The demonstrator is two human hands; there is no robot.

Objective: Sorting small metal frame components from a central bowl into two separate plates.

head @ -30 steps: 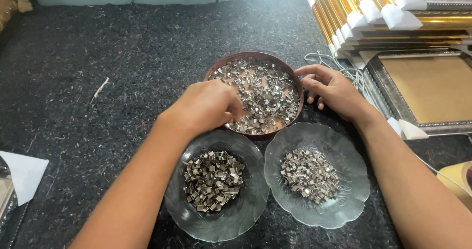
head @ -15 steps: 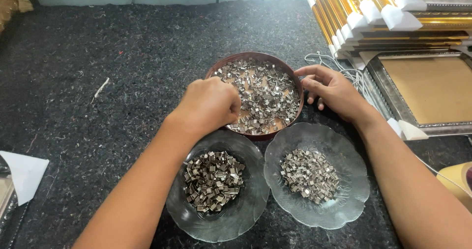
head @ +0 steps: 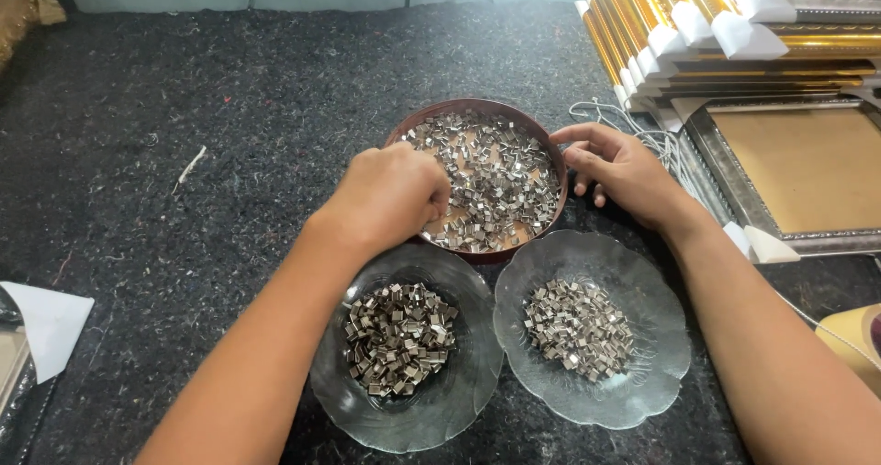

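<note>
Head view: left hand [head: 393,194] pinches closed on metal clips in the still-heaped brown bowl [head: 551,199]; right hand [head: 617,169], fingers open, steadies its rim; two glass dishes [head: 477,373] hold small sorted piles.

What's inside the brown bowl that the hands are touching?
The brown bowl holds a heap of small shiny metal pieces, with bare bottom showing in spots. The left hand covers the near left part, so what its fingers hold is hidden. The right hand touches the rim.
</note>
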